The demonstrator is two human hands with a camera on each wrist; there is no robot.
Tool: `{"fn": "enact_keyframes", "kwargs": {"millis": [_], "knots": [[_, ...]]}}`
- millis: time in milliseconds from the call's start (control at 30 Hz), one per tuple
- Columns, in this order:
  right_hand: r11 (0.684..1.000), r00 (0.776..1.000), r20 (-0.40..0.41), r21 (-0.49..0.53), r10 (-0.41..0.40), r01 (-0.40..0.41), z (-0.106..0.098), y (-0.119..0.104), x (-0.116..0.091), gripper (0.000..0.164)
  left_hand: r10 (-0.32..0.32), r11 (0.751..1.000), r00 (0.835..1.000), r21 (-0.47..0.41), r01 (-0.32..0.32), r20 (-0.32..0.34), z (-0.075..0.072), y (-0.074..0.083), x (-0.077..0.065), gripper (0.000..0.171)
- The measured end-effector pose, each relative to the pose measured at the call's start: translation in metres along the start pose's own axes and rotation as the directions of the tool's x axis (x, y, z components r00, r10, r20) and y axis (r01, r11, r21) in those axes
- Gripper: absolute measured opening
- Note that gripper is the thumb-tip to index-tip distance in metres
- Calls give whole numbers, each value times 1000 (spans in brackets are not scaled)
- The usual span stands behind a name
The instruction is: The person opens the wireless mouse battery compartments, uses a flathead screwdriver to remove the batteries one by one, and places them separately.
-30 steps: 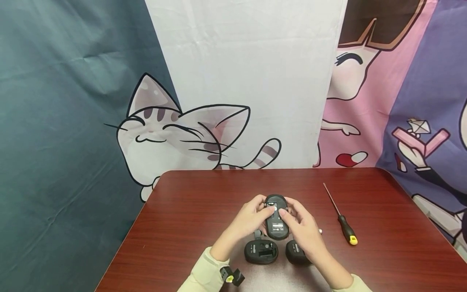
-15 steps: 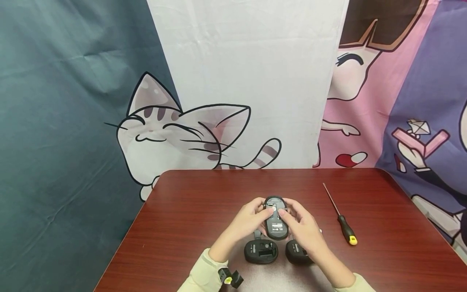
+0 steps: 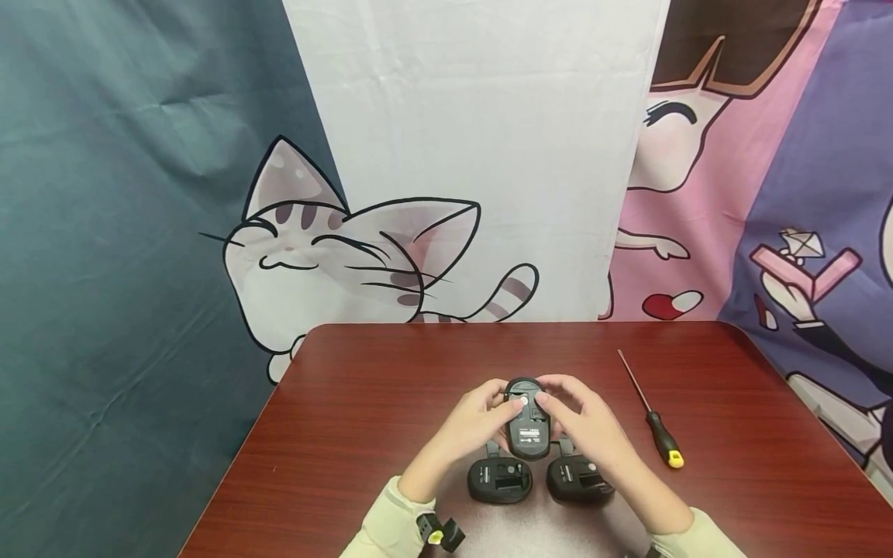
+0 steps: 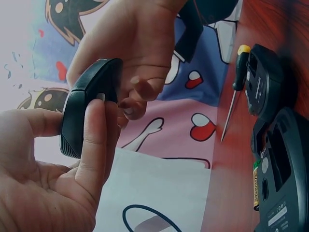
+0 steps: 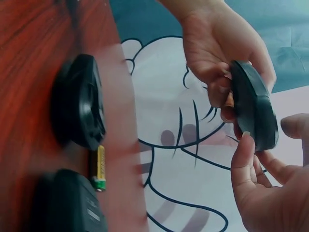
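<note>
Both hands are on the same thing here: a black computer mouse [image 3: 528, 435], held up off the counter [image 3: 363, 434] with its labelled underside showing to the head camera. It sits right between the left hand [image 3: 477, 422] and the right hand [image 3: 587, 430], one on each long side.

Left hand has it pinched, thumb laid over the underside and fingers round the edge; the left wrist view shows the mouse caught between its digits pretty clearly. Right hand's pinching it too, thumb on the underside near the far end, other fingers tucked behind. Right wrist view has one of its fingers sticking out away from the mouse though. Can't really tell what each hidden fingertip is touching.

Just below the held mouse, nearer the person, there are two more black mice lying bottom-up on the counter: the left mouse [image 3: 499, 480] and the right mouse [image 3: 579, 479], close together but apart, each with an open slot showing. A green and yellow battery [image 5: 100, 169] lies near them, seen in the wrist views. Off to the right, well apart from the hands, is a screwdriver [image 3: 663, 438] with a black and yellow handle, tip pointing away from the person.
</note>
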State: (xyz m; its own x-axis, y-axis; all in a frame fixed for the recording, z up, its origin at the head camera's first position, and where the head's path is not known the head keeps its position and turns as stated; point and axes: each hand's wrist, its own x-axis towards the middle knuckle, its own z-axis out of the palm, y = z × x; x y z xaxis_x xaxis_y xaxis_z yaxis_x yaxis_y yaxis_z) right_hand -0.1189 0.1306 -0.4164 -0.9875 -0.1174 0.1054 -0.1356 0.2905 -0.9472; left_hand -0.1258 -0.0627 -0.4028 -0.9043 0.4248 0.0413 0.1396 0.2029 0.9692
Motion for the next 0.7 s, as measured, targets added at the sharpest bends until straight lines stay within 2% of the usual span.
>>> {"fn": "enact_keyframes", "kwargs": {"millis": [100,233,700], "knots": [[1000,1000,25,4,-14,14,-5,-2,3,35,-9,1000,1000,-21,9,0,0,-10,4,28],[999,998,46,-2,-50,50,-9,-4,7,31,-9,999,1000,-47,9,3,0,-13,7,30],[996,994,87,-44,-67,71,-12,-8,14,31,-23,999,1000,-39,23,12,1,-11,8,28]]}}
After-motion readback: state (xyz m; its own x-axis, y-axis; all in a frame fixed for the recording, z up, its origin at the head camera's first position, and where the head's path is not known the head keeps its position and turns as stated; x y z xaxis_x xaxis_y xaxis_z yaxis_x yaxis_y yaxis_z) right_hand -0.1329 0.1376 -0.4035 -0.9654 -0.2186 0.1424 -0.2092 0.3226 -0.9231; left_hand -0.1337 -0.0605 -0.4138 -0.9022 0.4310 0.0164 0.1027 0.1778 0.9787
